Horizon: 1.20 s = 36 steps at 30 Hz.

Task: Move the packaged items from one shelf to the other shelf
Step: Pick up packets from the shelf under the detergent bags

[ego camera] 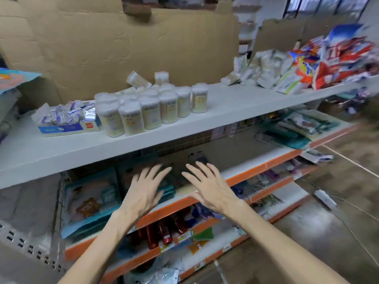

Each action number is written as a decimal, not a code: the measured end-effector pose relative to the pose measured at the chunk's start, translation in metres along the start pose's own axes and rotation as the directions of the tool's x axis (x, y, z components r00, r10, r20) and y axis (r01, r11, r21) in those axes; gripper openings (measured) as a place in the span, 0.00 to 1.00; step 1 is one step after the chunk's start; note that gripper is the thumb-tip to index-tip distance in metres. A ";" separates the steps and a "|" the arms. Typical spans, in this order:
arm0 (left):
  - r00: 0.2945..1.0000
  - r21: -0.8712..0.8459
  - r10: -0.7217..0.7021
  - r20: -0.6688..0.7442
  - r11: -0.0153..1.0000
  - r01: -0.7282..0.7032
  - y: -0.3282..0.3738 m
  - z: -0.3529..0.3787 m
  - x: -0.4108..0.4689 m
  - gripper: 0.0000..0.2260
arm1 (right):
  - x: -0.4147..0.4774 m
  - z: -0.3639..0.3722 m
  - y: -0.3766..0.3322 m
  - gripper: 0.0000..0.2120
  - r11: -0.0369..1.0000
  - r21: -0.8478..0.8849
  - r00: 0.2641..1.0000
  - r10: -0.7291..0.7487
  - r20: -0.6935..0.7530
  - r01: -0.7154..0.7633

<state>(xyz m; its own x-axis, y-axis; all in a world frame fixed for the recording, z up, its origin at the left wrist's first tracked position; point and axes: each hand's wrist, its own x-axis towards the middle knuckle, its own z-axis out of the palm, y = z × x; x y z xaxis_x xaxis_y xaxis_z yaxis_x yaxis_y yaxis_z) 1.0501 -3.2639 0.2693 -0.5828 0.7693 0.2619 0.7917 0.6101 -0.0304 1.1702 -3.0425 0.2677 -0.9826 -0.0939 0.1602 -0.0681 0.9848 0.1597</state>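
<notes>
Both my hands reach toward the orange-edged shelf (244, 178) under the white top shelf (225, 111). My left hand (146, 189) has its fingers spread over a stack of teal flat packages (167, 189) and holds nothing. My right hand (207, 186) is spread too, over a bare stretch of that shelf, empty. A bigger teal package with a cartoon lion (90, 201) lies to the left. More teal packages (297, 130) sit at the right end of the same shelf. The frame is motion-blurred.
On the white top shelf stand several cotton-swab tubs (147, 111), a blue-and-white box of small packets (67, 121), and piles of white and red bags (320, 64). Lower orange shelves hold red tubes (164, 232). A power strip (326, 199) lies on the floor at right.
</notes>
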 end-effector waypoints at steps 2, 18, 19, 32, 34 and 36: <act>0.990 -0.018 0.135 -0.041 0.991 -0.135 0.034 -0.005 0.024 0.35 | -0.034 -0.014 0.027 0.30 0.999 -0.024 0.999 0.026 -0.028 -0.026; 0.887 -0.117 0.459 -0.054 0.879 -0.462 0.379 0.015 0.135 0.39 | -0.326 -0.031 0.213 0.40 0.743 0.178 0.758 0.653 0.018 -0.645; 0.881 -0.113 0.471 -0.055 0.873 -0.474 0.394 0.016 0.143 0.37 | -0.336 -0.028 0.225 0.41 0.721 0.181 0.735 0.678 0.012 -0.669; 0.821 -0.208 0.564 -0.088 0.795 -0.569 0.579 0.068 0.318 0.34 | -0.396 0.010 0.442 0.33 0.587 0.173 0.598 0.802 0.013 -0.791; 0.841 -0.248 0.538 -0.061 0.808 -0.535 0.598 0.076 0.348 0.34 | -0.398 0.011 0.476 0.33 0.613 0.149 0.621 0.784 0.012 -0.776; 0.850 -0.246 0.523 -0.059 0.818 -0.520 0.611 0.085 0.376 0.34 | -0.401 0.014 0.508 0.32 0.619 0.142 0.624 0.782 -0.012 -0.773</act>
<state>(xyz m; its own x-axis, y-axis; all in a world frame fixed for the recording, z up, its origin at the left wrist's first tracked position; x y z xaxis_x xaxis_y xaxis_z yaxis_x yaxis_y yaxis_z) 1.2993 -2.5856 0.2668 -0.0705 0.9620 0.2639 0.9957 0.0519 0.0765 1.5274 -2.5023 0.2707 -0.6639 0.7096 0.2361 0.6928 0.7024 -0.1633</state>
